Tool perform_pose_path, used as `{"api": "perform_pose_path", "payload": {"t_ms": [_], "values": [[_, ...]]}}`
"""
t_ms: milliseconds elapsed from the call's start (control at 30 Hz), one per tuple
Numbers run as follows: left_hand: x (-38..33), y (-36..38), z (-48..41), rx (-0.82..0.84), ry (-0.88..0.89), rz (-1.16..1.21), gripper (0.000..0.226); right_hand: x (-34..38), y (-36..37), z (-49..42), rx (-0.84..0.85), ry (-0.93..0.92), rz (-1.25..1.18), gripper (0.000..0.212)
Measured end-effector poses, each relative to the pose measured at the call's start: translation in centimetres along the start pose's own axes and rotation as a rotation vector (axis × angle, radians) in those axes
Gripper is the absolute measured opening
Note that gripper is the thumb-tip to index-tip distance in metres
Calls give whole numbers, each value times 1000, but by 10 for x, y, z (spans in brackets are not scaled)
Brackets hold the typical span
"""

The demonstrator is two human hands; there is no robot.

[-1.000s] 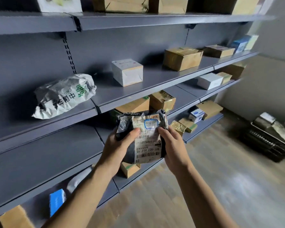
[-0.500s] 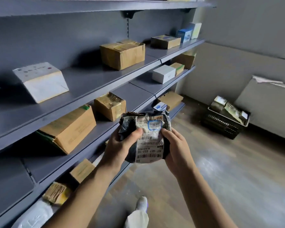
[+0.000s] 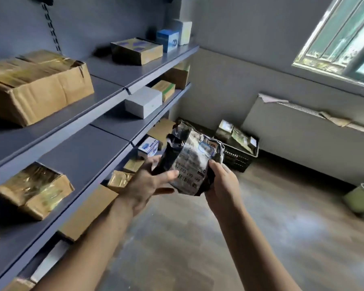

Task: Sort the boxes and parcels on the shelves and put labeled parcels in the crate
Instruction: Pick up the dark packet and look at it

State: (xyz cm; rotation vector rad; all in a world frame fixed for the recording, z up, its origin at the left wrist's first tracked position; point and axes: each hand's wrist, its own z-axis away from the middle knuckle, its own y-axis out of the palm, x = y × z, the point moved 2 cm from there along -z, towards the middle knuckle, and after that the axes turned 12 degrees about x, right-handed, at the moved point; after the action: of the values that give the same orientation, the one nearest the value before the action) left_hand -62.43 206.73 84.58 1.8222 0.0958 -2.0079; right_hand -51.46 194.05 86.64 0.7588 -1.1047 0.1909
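Observation:
A black plastic parcel (image 3: 194, 160) with a white barcode label is held in front of me, tilted to the right. My left hand (image 3: 146, 182) supports its lower left side with the thumb across the label. My right hand (image 3: 222, 181) grips its lower right edge. Beyond the parcel, on the floor by the far wall, stands a black crate (image 3: 239, 157) holding several parcels. The grey shelves (image 3: 97, 110) run along the left with cardboard boxes on them.
A big brown box (image 3: 36, 87), a flat box (image 3: 137, 51), a blue box (image 3: 168, 40) and a white box (image 3: 143, 103) sit on the shelves. A radiator (image 3: 303, 131) lines the right wall under a window. A pale green bin (image 3: 360, 198) stands at the right on the wooden floor.
The view has swung right along the shelves toward the crate. The parcel has tilted rightward in both hands, and the crate now appears just behind it.

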Motion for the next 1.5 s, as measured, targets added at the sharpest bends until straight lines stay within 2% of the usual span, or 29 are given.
{"api": "perform_pose_path", "payload": {"t_ms": [67,133,233,333,433,533,600,667,733,767,833,900,1000,1100,1167,1267,1400,1467,1500], "values": [[1,2,-37,-113,11,126,40,5,-17,-24,-20,19,-13,15],[-2,5,-75,-189,23,146,32,11,-35,-49,-30,36,12,15],[-12,15,-135,-188,46,81,18,24,-71,-89,-43,21,76,14],[-24,34,-197,-153,89,-38,28,44,-113,-137,-33,18,90,29],[-34,55,-262,-134,94,-144,34,77,-151,-186,-4,27,76,26],[-46,82,-331,-41,44,-227,37,115,-186,-232,85,40,81,22],[-57,102,-371,42,4,-286,30,139,-210,-265,139,52,98,23],[-68,125,-409,158,-59,-331,24,165,-231,-293,215,51,119,33],[-75,144,-444,282,-142,-389,29,188,-247,-317,313,65,139,51],[-75,152,-460,319,-171,-400,31,197,-254,-326,370,71,159,55],[-76,165,-490,305,-189,-381,33,210,-264,-343,425,69,177,47],[-76,174,-521,216,-151,-328,39,219,-275,-366,364,44,187,37],[-66,180,-567,122,-93,-239,51,235,-297,-401,186,28,141,23],[-47,182,-613,85,-103,-231,41,251,-321,-442,54,42,85,10],[-33,186,-647,130,-122,-209,28,260,-335,-474,-3,27,75,15],[-19,190,-706,140,-137,-153,24,271,-348,-527,-81,35,63,23],[-11,193,-789,87,-117,-56,40,289,-373,-608,-179,73,79,33],[-8,195,-828,70,-158,-12,55,300,-385,-650,-217,95,94,32],[-5,196,-846,71,-195,1,56,304,-390,-668,-230,110,103,32]]}}
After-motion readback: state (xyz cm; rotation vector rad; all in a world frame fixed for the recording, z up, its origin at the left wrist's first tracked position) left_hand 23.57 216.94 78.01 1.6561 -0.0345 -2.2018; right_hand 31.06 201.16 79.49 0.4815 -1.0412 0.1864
